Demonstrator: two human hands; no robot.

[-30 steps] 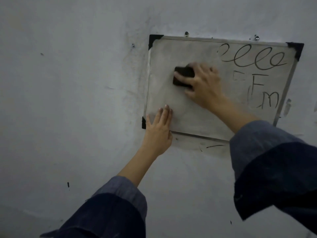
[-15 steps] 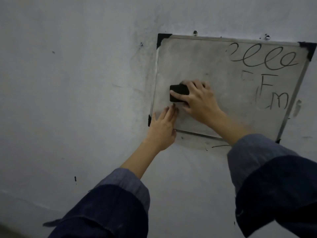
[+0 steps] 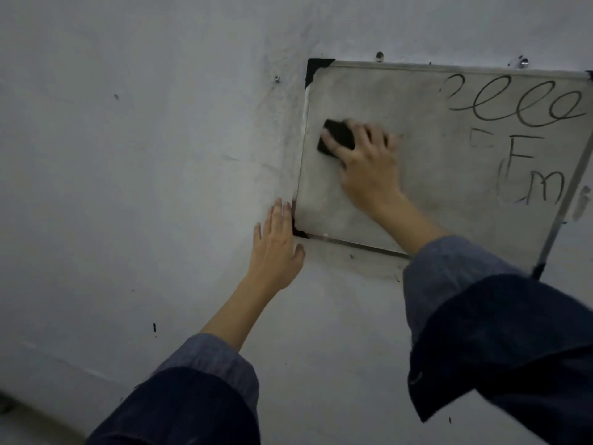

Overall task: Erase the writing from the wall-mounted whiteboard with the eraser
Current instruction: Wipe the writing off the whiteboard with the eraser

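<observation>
The whiteboard hangs tilted on the wall, with a metal frame and black corner caps. Its left half is smudged grey with no letters. Black writing of loops fills the top right, and letters F and m sit below it. My right hand grips a black eraser and presses it on the board's upper left area, blurred by motion. My left hand lies flat with straight fingers on the wall, touching the board's lower left corner.
The wall around the board is pale and scuffed, with dark smears along the board's left and bottom edges. Screws stick out above the frame. My dark sleeves fill the lower part of the view.
My right hand has moved the eraser up and toward the left edge of the board. My left hand has slid off the board surface onto the wall beside the lower left corner.
</observation>
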